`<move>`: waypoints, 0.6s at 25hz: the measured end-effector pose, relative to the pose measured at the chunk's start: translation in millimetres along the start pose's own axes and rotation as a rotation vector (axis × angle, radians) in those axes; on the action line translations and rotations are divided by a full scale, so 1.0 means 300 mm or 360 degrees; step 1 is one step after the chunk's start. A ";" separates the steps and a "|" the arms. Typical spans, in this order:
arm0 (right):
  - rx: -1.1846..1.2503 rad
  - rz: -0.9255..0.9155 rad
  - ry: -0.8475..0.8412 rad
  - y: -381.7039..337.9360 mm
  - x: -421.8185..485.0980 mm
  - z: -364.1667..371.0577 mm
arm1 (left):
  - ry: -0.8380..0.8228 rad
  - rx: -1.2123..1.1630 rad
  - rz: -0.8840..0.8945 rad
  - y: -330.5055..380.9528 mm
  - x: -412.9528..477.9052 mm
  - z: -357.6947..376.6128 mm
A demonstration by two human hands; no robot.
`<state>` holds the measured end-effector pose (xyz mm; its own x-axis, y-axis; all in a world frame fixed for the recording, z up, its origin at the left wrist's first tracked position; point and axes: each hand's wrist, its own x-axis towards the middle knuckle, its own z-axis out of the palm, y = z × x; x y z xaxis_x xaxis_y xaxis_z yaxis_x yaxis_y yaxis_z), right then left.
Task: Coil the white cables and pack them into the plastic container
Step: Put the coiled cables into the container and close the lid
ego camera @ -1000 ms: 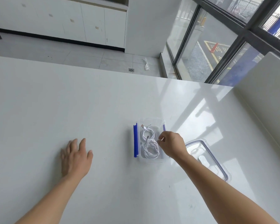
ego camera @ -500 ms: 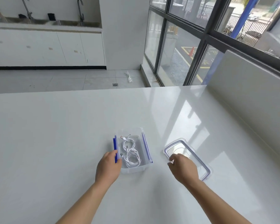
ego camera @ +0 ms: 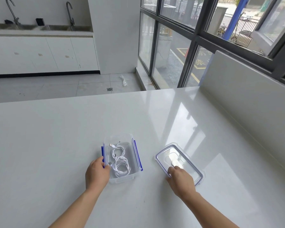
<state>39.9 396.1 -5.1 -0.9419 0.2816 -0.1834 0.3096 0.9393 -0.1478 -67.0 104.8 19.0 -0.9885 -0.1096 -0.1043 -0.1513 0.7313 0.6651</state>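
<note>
L hand (ego camera: 97, 174) grips clear blue-latched plastic container (ego camera: 122, 179) w/ coiled white cables (ego camera: 121, 163); R hand (ego camera: 182, 181) pinches clear rectangular lid (ego camera: 171, 155).

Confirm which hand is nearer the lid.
Right. The right hand is on the lid, at its near corner. The left hand grips the container by its left wall, with the whole container between it and the lid.
</note>
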 end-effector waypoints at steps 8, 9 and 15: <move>-0.0112 0.0042 0.0063 -0.052 0.008 -0.105 | -0.0080 -0.0229 -0.0134 -0.025 0.012 0.003; -0.0111 0.0040 0.0185 -0.065 0.009 -0.149 | -0.0099 -0.0271 -0.0160 -0.027 0.011 0.000; 0.0476 -0.0023 0.0782 -0.164 0.034 -0.411 | -0.0166 -0.0435 -0.0278 -0.039 0.006 -0.007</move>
<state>-0.9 376.8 120.0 -0.8742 0.3943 0.2834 0.2523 0.8675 -0.4286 -66.9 94.5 12.7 -0.9440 -0.1376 -0.2998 -0.3275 0.4987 0.8025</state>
